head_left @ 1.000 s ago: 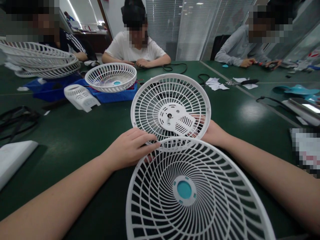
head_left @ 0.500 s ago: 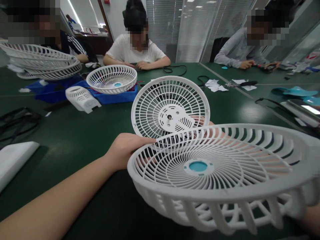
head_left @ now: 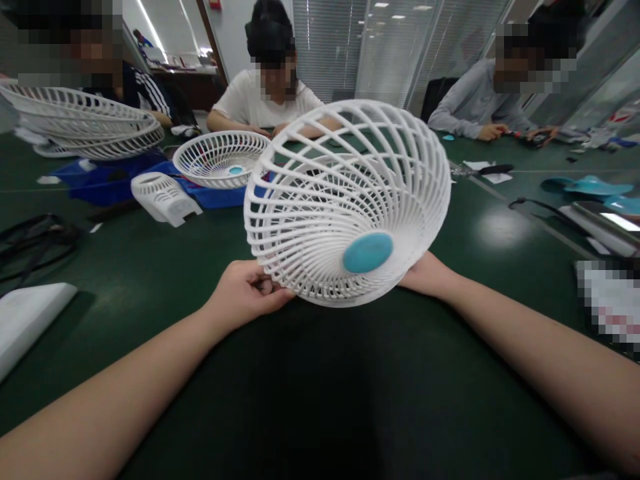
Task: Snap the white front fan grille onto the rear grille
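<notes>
A white fan front guard (head_left: pixel 410 223) with a blue round cap (head_left: pixel 369 253) is held up before me, tilted, its outer side toward me. Behind its ribs the white rear fan grille shows in part. At the guard's lower left edge my left hand (head_left: pixel 247 287) is closed, thumb in front and fingers curled at the rim. My right hand (head_left: pixel 427 275) is against the lower right edge; its fingers are hidden behind the guard. How far the two fan parts touch cannot be made out.
Stacked white guards (head_left: pixel 95 127) lie at the far left beside blue bins (head_left: pixel 100 180). Another guard (head_left: pixel 223 157) rests on a bin, near a white fan housing (head_left: pixel 165 198). Black cable (head_left: pixel 37 247) lies left, blue fan blades (head_left: pixel 590 183) right. Three people sit across the green table (head_left: pixel 150 267).
The front guard has swung from the lower right to the centre and turned over, so its outer side faces me. It now covers most of the rear grille. My right forearm has come into clear view.
</notes>
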The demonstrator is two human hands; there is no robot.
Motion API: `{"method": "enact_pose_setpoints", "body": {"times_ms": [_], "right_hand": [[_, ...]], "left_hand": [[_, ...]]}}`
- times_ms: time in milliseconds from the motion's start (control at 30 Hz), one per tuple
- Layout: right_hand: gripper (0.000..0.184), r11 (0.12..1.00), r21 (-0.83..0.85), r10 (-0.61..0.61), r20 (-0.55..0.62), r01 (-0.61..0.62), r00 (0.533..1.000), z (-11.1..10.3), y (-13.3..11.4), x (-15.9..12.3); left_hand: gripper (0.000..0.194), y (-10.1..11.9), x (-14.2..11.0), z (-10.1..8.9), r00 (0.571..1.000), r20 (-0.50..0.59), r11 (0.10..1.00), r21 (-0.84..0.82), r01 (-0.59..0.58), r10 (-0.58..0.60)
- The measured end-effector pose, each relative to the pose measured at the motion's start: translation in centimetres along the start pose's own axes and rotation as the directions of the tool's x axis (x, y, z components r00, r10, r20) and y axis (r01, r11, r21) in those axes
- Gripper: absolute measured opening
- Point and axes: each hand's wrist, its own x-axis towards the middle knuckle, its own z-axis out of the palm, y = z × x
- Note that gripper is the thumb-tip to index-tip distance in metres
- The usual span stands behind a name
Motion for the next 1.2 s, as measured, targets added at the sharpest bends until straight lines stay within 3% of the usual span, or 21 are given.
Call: {"method": "enact_pose_setpoints", "body": {"times_ms": [200, 300, 433, 533, 600, 667, 733, 767, 833, 900, 933, 967, 1033, 1200], "right_hand": [[0.067, 0.995, -0.047, -0.093, -0.059, 0.09, 0.994, 0.2, 0.4, 0.0], [0.063, 0.992, -0.048, -0.118, -0.047, 0.116, 0.992, 0.2, 0.1, 0.2], [0.058, 0.997, 0.052, -0.049, -0.002, 0.049, 0.999, 0.2, -0.7, 0.6], [0.064, 0.99, 0.137, -0.031, 0.062, 0.023, 0.998, 0.0, -1.2, 0.8], [0.071, 0.988, 0.141, -0.069, 0.069, 0.059, 0.995, -0.2, -1.4, 0.8], [0.079, 0.986, 0.132, -0.111, 0.064, 0.102, 0.992, -0.4, -1.5, 0.7], [0.084, 0.987, 0.106, -0.132, 0.069, 0.124, 0.989, -0.5, -1.6, 0.7], [0.086, 0.987, 0.086, -0.139, 0.072, 0.132, 0.988, -0.5, -1.6, 0.7], [0.09, 0.987, 0.042, -0.158, 0.078, 0.155, 0.984, -0.4, -1.5, 0.6], [0.094, 0.985, 0.008, -0.172, 0.077, 0.172, 0.982, -0.3, -1.2, 0.5], [0.096, 0.985, -0.007, -0.173, 0.076, 0.174, 0.982, -0.3, -1.0, 0.4], [0.097, 0.985, -0.022, -0.167, 0.073, 0.169, 0.983, -0.4, -0.8, 0.3], [0.098, 0.988, -0.045, -0.145, 0.075, 0.149, 0.987, -0.5, -0.5, 0.1], [0.089, 0.994, -0.029, -0.101, 0.052, 0.103, 0.994, 0.4, -1.9, 0.4]], "left_hand": [[0.042, 0.1, 0.5, -0.5, 0.996, -0.045, 0.997, 0.036, -0.071, 0.073], [0.041, 0.4, 0.8, -0.7, 0.999, -0.033, 0.999, 0.041, -0.034, 0.036], [0.042, 0.6, 1.0, -0.8, 0.998, -0.046, 0.996, 0.082, 0.04, -0.037], [0.039, 0.4, 0.9, -0.8, 0.997, -0.081, 0.991, 0.132, 0.004, 0.007], [0.029, 0.2, 0.8, -0.7, 0.982, -0.17, 0.979, 0.197, -0.043, 0.077], [0.024, -0.1, 0.7, -0.6, 0.916, -0.333, 0.953, 0.269, -0.135, 0.224], [0.046, -0.2, 0.6, -0.4, 0.789, -0.443, 0.888, 0.371, -0.272, 0.426], [0.058, -0.2, 0.6, -0.3, 0.73, -0.429, 0.829, 0.438, -0.348, 0.533], [0.068, 0.2, 0.3, 0.1, 0.626, -0.278, 0.65, 0.571, -0.502, 0.728], [0.059, 0.7, 0.0, 0.6, 0.524, -0.092, 0.453, 0.641, -0.62, 0.847], [0.052, 1.0, -0.1, 0.8, 0.489, -0.041, 0.395, 0.652, -0.647, 0.871], [0.047, 1.2, -0.3, 1.0, 0.481, -0.017, 0.374, 0.653, -0.659, 0.877], [0.045, 1.4, -0.4, 1.1, 0.53, 0.016, 0.396, 0.644, -0.654, 0.848], [0.057, 0.6, 0.0, 0.6, 0.734, 0.033, 0.543, 0.65, -0.532, 0.679]]}}
